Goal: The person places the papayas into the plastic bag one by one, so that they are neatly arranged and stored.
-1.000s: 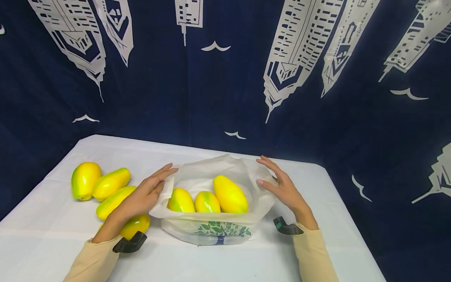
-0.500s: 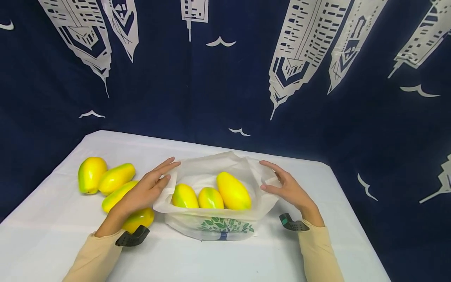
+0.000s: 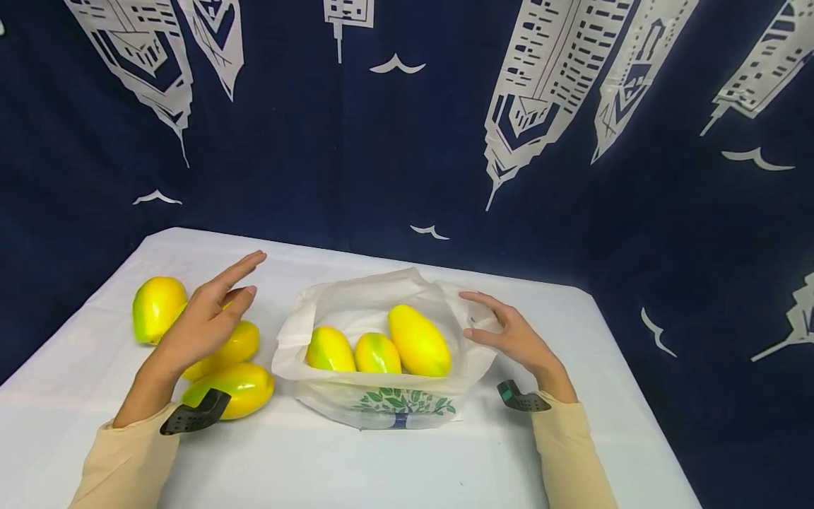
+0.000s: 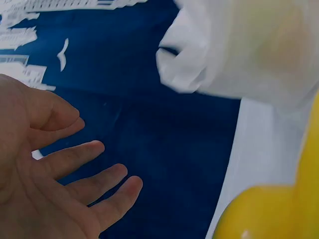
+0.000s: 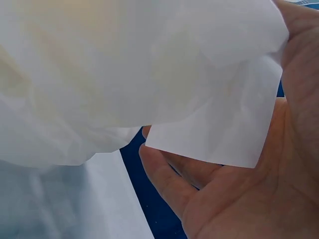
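Straight up at twelve o'clock, a dark blue curtain [image 3: 407, 155] with upside-down white towers and gulls hangs behind the table [image 3: 420, 466], which is covered in white. Near six o'clock stands a thin white bag [image 3: 331, 408], mouth wide, a green-leaved tree [image 3: 403, 403] on its front, three glossy yellow-green fruits [image 3: 377, 353] inside. At its three o'clock, the right hand [image 3: 518, 339] touches the rim, fingers loosely spread; at nine, the left hand [image 3: 203, 322], fingers extended and holding nothing, is above loose fruits [image 3: 244, 389].
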The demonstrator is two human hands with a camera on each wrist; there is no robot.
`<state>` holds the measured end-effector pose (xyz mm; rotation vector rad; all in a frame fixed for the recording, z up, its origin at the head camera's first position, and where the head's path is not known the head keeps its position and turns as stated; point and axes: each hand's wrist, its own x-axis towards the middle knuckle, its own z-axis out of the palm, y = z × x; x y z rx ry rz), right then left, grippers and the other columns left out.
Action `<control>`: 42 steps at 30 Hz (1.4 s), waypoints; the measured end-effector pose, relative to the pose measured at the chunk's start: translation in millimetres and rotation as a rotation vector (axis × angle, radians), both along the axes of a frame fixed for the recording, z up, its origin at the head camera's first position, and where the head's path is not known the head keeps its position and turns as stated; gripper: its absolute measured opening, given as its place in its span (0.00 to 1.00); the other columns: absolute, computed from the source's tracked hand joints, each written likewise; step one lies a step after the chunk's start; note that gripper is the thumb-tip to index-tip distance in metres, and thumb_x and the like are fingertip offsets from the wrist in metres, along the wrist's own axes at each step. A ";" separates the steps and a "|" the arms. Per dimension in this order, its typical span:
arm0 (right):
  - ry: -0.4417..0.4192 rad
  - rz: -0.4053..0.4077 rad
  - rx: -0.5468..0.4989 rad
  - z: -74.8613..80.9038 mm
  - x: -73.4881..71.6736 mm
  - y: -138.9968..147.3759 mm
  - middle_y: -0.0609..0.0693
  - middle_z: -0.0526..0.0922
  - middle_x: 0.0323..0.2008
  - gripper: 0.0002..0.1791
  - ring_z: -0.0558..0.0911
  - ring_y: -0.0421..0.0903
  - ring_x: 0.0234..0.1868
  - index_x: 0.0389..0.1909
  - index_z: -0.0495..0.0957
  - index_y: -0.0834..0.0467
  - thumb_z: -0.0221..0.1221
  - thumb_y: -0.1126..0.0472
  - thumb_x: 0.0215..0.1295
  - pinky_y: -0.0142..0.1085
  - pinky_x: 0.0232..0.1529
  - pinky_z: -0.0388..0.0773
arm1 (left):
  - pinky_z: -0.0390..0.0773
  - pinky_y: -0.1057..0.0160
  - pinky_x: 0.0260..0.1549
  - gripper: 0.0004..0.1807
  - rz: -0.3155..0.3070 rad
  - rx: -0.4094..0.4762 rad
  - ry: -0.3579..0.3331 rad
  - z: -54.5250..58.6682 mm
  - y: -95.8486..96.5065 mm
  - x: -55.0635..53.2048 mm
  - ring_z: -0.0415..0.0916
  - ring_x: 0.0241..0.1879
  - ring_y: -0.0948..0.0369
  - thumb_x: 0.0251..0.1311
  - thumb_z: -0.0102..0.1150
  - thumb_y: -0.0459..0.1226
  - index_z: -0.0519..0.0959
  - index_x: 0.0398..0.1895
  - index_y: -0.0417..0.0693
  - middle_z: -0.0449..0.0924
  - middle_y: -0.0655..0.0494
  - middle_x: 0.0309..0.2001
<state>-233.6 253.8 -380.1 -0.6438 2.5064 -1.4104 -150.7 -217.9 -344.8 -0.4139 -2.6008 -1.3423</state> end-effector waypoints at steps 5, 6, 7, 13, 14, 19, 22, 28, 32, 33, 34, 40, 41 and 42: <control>0.004 -0.012 -0.005 -1.4 3.0 -0.4 0.51 0.62 0.76 0.38 0.62 0.56 0.75 0.72 0.67 0.45 0.69 0.57 0.61 0.61 0.69 0.65 | 0.69 0.71 0.66 0.29 0.108 -0.010 0.053 3.2 -20.3 3.4 0.61 0.72 0.39 0.77 0.45 0.36 0.58 0.78 0.50 0.56 0.46 0.78; 0.005 -0.015 -0.003 -1.8 3.3 -0.1 0.50 0.62 0.76 0.38 0.61 0.56 0.76 0.72 0.67 0.45 0.70 0.57 0.61 0.61 0.70 0.64 | 0.67 0.77 0.64 0.28 0.134 -0.013 0.059 2.3 -24.9 3.9 0.61 0.72 0.40 0.76 0.46 0.36 0.59 0.78 0.50 0.57 0.46 0.77; 0.005 -0.019 -0.001 -2.5 3.4 0.3 0.50 0.62 0.76 0.38 0.60 0.56 0.76 0.72 0.68 0.45 0.70 0.57 0.61 0.62 0.71 0.63 | 0.64 0.77 0.67 0.28 0.157 -0.015 0.059 0.9 -29.9 4.1 0.59 0.73 0.41 0.76 0.46 0.35 0.60 0.77 0.50 0.57 0.46 0.77; 0.006 -0.034 0.012 -4.6 3.8 1.3 0.51 0.62 0.76 0.37 0.57 0.57 0.78 0.72 0.68 0.45 0.69 0.57 0.61 0.65 0.72 0.57 | 0.47 0.30 0.71 0.28 0.279 -0.087 0.052 -10.9 -66.7 2.4 0.48 0.76 0.36 0.73 0.48 0.34 0.63 0.74 0.42 0.55 0.38 0.77; 0.004 -0.034 0.012 -5.0 3.7 1.3 0.52 0.62 0.76 0.37 0.57 0.58 0.78 0.72 0.68 0.46 0.69 0.57 0.61 0.66 0.72 0.57 | 0.45 0.28 0.70 0.28 0.293 -0.104 0.044 -12.5 -73.5 1.7 0.46 0.76 0.35 0.72 0.49 0.34 0.64 0.74 0.40 0.54 0.37 0.77; 0.001 -0.033 0.018 -6.0 2.9 0.4 0.53 0.62 0.76 0.38 0.57 0.59 0.78 0.72 0.67 0.46 0.69 0.57 0.62 0.66 0.71 0.58 | 0.39 0.21 0.66 0.28 0.300 -0.182 -0.048 -19.0 -102.7 -4.4 0.36 0.76 0.30 0.73 0.50 0.38 0.64 0.72 0.35 0.45 0.33 0.78; 0.001 -0.037 0.025 -5.7 2.6 0.3 0.53 0.61 0.76 0.38 0.58 0.59 0.77 0.73 0.67 0.47 0.69 0.57 0.62 0.65 0.70 0.61 | 0.39 0.19 0.64 0.28 0.281 -0.187 -0.111 -23.3 -114.6 -8.6 0.32 0.76 0.28 0.75 0.49 0.40 0.64 0.72 0.33 0.39 0.32 0.79; -0.002 -0.048 0.039 -3.5 2.7 -0.3 0.53 0.62 0.76 0.38 0.59 0.59 0.76 0.73 0.67 0.46 0.68 0.61 0.62 0.64 0.69 0.63 | 0.36 0.18 0.62 0.30 0.244 -0.153 -0.230 -32.7 -128.7 -16.2 0.26 0.74 0.26 0.76 0.46 0.43 0.61 0.73 0.34 0.28 0.29 0.78; 0.014 -0.038 0.046 -2.8 1.1 0.0 0.54 0.62 0.76 0.37 0.59 0.60 0.77 0.73 0.67 0.46 0.68 0.60 0.63 0.65 0.70 0.61 | 0.34 0.18 0.62 0.33 0.243 -0.100 -0.305 -39.8 -132.2 -18.5 0.23 0.74 0.26 0.77 0.44 0.47 0.57 0.75 0.35 0.24 0.29 0.78; 0.017 -0.037 0.047 -2.8 0.5 0.1 0.53 0.62 0.76 0.37 0.59 0.60 0.77 0.73 0.67 0.46 0.68 0.60 0.62 0.65 0.70 0.61 | 0.34 0.18 0.63 0.34 0.243 -0.086 -0.321 -41.7 -132.4 -18.8 0.23 0.74 0.26 0.77 0.44 0.48 0.56 0.76 0.36 0.23 0.29 0.77; 0.021 -0.034 0.048 -2.7 -0.1 0.1 0.53 0.62 0.76 0.38 0.59 0.59 0.77 0.73 0.67 0.46 0.69 0.59 0.62 0.65 0.70 0.61 | 0.34 0.19 0.63 0.35 0.244 -0.076 -0.333 -43.6 -132.8 -19.0 0.23 0.73 0.26 0.76 0.44 0.49 0.55 0.76 0.37 0.23 0.29 0.77; 0.028 -0.026 0.050 -1.4 -1.5 -0.8 0.52 0.63 0.76 0.38 0.60 0.58 0.76 0.72 0.67 0.45 0.70 0.56 0.61 0.65 0.71 0.60 | 0.33 0.20 0.64 0.39 0.254 -0.107 -0.385 -51.7 -133.7 -18.8 0.25 0.73 0.24 0.74 0.46 0.54 0.53 0.77 0.38 0.24 0.24 0.76; 0.027 -0.026 0.050 -1.2 -1.4 -0.9 0.52 0.63 0.76 0.38 0.60 0.58 0.76 0.72 0.67 0.45 0.70 0.56 0.61 0.65 0.71 0.60 | 0.34 0.19 0.64 0.39 0.254 -0.114 -0.391 -52.5 -133.8 -18.7 0.26 0.73 0.24 0.74 0.46 0.53 0.53 0.77 0.38 0.25 0.23 0.75; 0.027 -0.024 0.049 -0.9 -1.3 -0.9 0.52 0.63 0.76 0.38 0.60 0.58 0.76 0.72 0.67 0.45 0.70 0.56 0.61 0.65 0.71 0.60 | 0.35 0.19 0.64 0.39 0.253 -0.125 -0.395 -53.3 -133.6 -18.6 0.28 0.73 0.23 0.75 0.46 0.53 0.52 0.77 0.38 0.27 0.22 0.75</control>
